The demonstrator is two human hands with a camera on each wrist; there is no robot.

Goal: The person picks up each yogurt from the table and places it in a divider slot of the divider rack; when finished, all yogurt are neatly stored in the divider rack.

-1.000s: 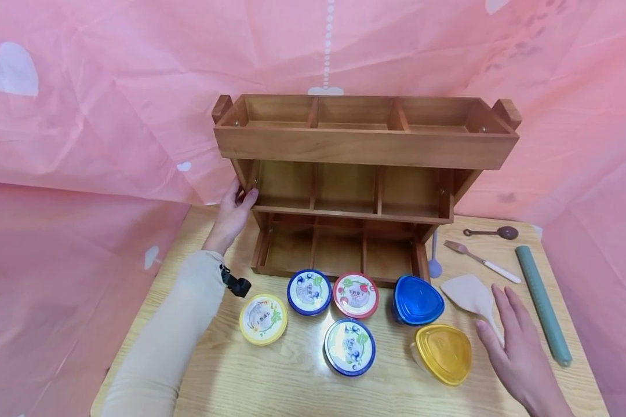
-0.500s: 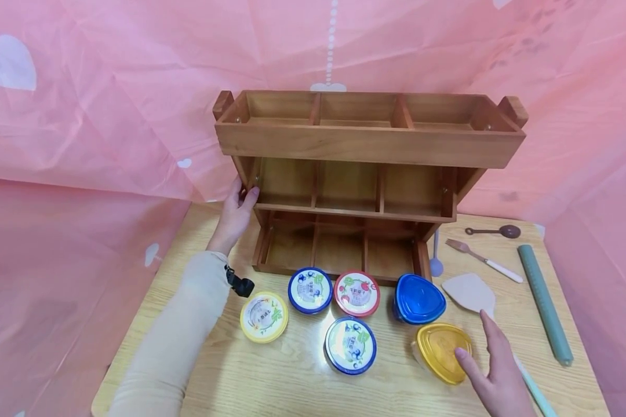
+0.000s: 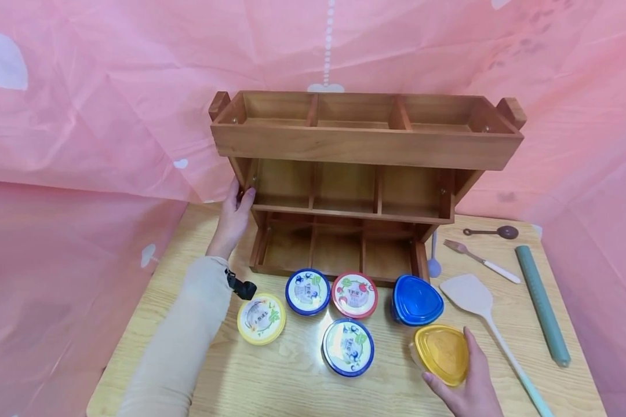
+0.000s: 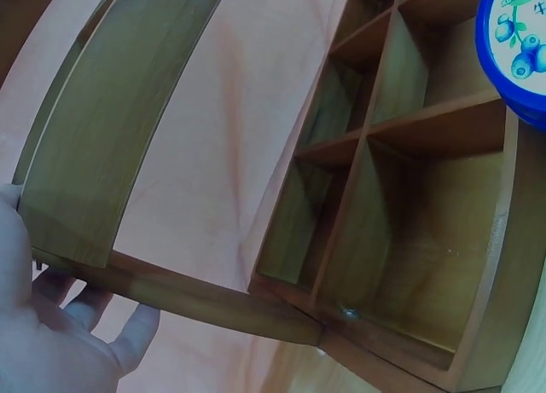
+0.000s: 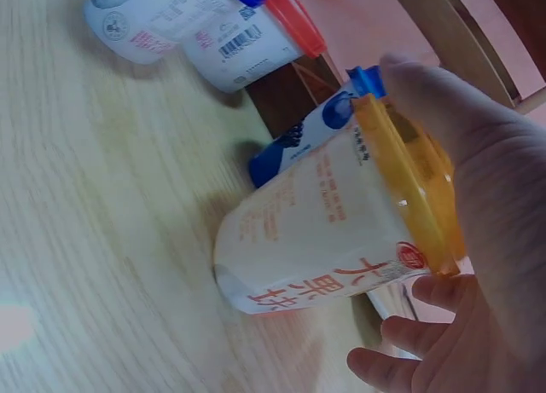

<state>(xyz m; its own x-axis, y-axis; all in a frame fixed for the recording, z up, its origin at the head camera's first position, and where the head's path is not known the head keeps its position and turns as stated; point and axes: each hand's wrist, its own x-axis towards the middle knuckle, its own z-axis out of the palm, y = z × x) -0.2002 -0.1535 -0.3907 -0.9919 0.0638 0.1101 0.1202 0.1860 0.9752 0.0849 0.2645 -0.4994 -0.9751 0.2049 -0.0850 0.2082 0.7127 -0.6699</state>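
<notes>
Pink sheeting backs the desk (image 3: 292, 388). Left hand (image 3: 235, 214) grips the wooden rack's (image 3: 362, 145) side post; right hand (image 3: 466, 385) curls around the yellow-lidded cup (image 3: 442, 353).

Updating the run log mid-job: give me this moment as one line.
left hand: grips wooden rack side | right hand: grasps orange-lidded cup | cup: on table | rack compartments: nothing visible inside
</notes>
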